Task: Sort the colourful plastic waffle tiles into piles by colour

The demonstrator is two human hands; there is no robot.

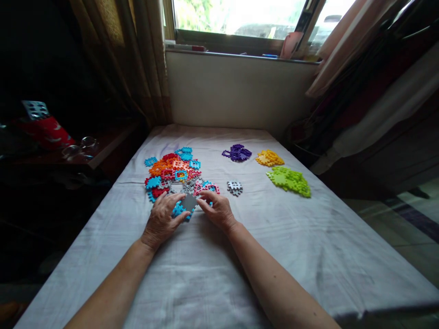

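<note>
A flat grey interlocking tile (190, 202) with notched edges is between my two hands, at the near side of a mixed heap. My left hand (163, 218) has its thumb and fingertips at the tile's left and lower edges. From the other side, my right hand (217, 210) grips the tile's right corner with thumb and bent fingers. Blue tiles (178, 209) lie beneath it, partly covered. Beyond my hands, the heap holds red tiles (167, 174), orange tiles (157, 168) and more blue and grey ones, overlapping.
Right of the heap lies a small group of grey tiles (235, 187). Purple tiles (238, 153), yellow tiles (270, 158) and lime green tiles (290, 181) form separate piles on the pale cloth (212, 283). Glasses (80, 147) rest on a dark side table at left.
</note>
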